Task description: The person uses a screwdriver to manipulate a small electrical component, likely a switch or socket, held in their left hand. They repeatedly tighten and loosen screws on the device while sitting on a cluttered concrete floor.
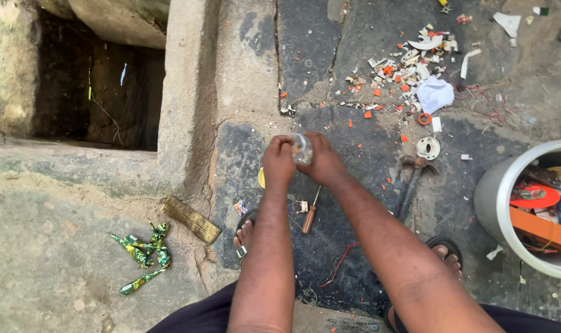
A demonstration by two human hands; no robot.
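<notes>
Right, biggest first: a deep concrete pit (95, 86) top left, cracked dark stone floor (367, 259) everywhere else. White bucket (499, 203) at the right edge, packed with orange and red parts. Scatter of broken white and orange plastic bits (410, 68) up top, well apart from the hands. Hammer (413, 185) lies just right of the right forearm, head up near a round white fitting (428, 148). Green foil wrappers (141, 253) and a gold patterned strip (191, 219) lie left of the sandalled foot. Screwdriver (310, 213) on the floor between the forearms. Left hand (278, 161) and right hand (323, 163) both closed around a small clear bulb-like piece (302, 148), held between them above the floor.
</notes>
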